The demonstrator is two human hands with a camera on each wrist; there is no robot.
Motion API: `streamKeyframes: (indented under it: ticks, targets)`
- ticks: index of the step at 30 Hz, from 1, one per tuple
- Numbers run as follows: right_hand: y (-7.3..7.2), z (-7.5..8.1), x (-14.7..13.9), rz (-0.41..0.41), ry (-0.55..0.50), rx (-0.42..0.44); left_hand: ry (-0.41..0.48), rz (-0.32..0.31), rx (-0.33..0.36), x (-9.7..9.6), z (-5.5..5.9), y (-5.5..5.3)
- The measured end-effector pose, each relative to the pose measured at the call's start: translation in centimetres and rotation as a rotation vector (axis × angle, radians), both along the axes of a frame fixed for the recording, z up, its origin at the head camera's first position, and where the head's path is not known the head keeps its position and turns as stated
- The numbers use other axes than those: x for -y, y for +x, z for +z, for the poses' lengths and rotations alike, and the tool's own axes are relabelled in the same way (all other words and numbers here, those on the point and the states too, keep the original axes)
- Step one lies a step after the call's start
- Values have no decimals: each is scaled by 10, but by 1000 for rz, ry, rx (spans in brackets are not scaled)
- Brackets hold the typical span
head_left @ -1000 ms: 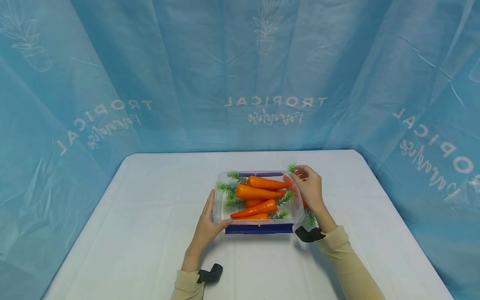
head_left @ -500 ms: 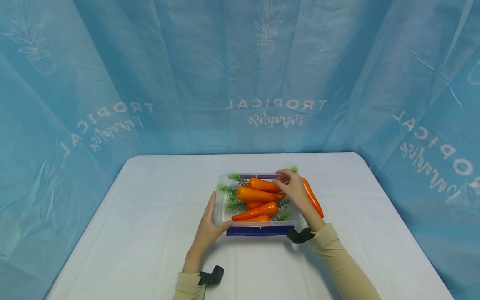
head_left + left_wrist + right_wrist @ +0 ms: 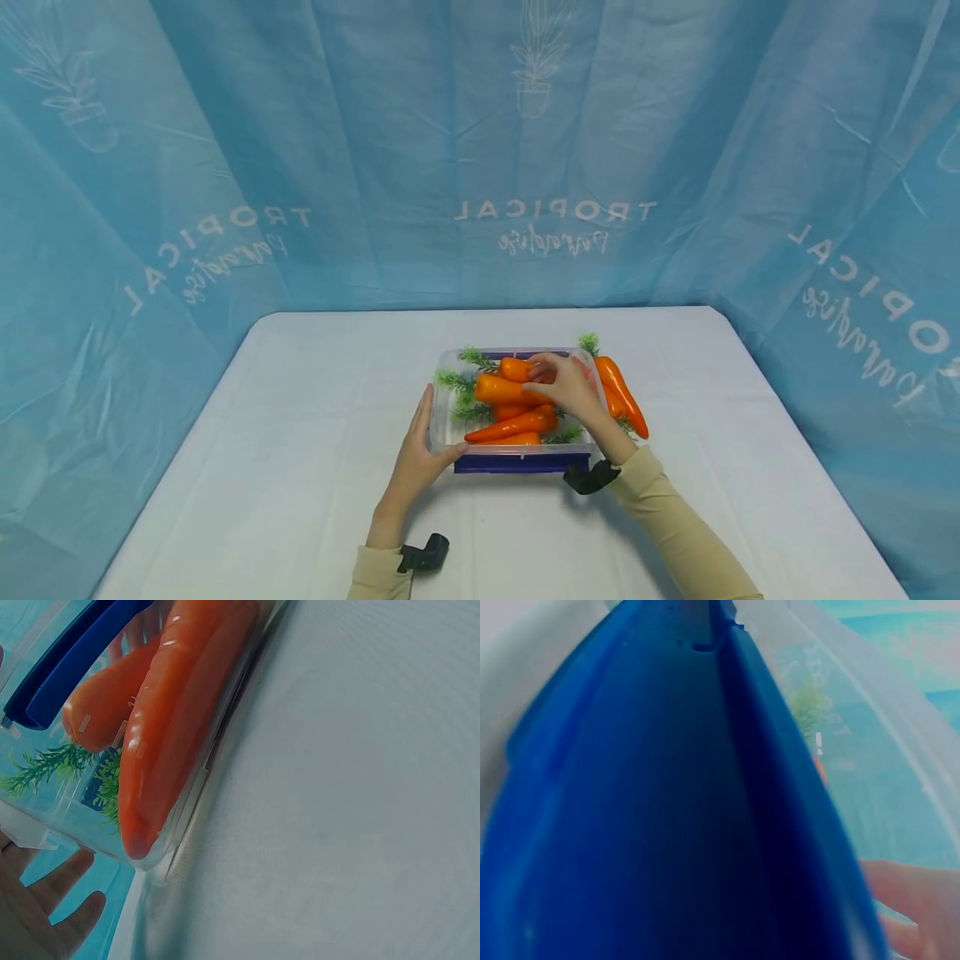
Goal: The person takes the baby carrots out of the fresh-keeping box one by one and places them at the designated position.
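A clear plastic box [image 3: 442, 429] with blue clip flaps [image 3: 522, 463] stands on the table with several orange carrots [image 3: 510, 422] with green tops inside. My left hand [image 3: 417, 462] rests against its left front corner, fingers straight along the side and thumb at the front rim; the left wrist view shows these fingers [image 3: 60, 889] spread beside the clear wall. Over the carrots my right hand [image 3: 566, 385] reaches in from the right. Its thumb and bent fingers lie at the narrow ends of the two rear carrots, overlapping them; I cannot tell whether it grips one.
More carrots [image 3: 624, 397] lie on the white table [image 3: 315, 433] just right of the box, with a green top [image 3: 588, 342] behind them. A blue curtain [image 3: 375, 167] surrounds the table. The blue flap [image 3: 675, 787] fills most of the right wrist view.
My right hand has moved left from the carrots beside the box to above those inside it, uncovering the carrots on the right. My left hand has stayed at the box corner.
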State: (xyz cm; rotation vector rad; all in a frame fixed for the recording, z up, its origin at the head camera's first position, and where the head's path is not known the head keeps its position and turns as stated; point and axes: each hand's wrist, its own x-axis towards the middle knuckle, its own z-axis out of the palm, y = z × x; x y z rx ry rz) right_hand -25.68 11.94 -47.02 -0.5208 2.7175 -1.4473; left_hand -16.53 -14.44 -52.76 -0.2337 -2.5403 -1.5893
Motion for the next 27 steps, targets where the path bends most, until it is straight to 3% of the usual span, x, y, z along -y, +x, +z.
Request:
streamKeyframes:
  ticks: [10,17,27]
  targets:
    - [-1,-4,-2,77,42,8,2,1,-3,0,-2,-1]
    - [1,-4,-3,75,106,-7,12,8,4,-1,-2,0]
    - [0,-4,-4,63,116,8,8,3,-5,-1,-2,-1]
